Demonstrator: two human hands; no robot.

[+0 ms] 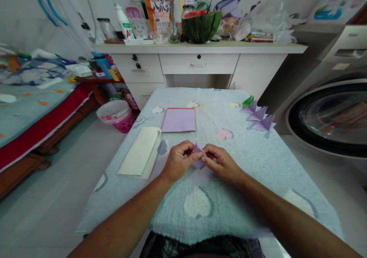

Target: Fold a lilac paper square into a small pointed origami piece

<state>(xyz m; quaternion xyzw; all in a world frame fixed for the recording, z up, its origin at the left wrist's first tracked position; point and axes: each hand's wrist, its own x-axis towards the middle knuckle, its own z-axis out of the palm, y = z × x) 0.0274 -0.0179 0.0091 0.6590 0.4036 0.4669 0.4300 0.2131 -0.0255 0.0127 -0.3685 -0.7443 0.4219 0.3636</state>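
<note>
Between my two hands, just above the middle of the cloth-covered table (pixel 183 212), is a small folded piece of purple origami paper (pixel 198 163). My left hand (pixel 180 159) pinches its left side with thumb and fingers. On the other side my right hand (pixel 221 161) grips it the same way, and the two thumbs nearly meet. Fingers hide part of the folds. A stack of square purple paper (pixel 179 120) with a red edge lies beyond my hands. Several folded paper cranes (pixel 258 114), purple ones and a green one, stand in a row at the far right.
A folded pale sheet (pixel 140 152) lies left of my hands. Behind the table stands a white desk (pixel 197 48) bearing a cut watermelon (pixel 202 26), a jar and bags. A pink bin (pixel 116 114) and a bed are to the left, a washing machine (pixel 329 108) to the right.
</note>
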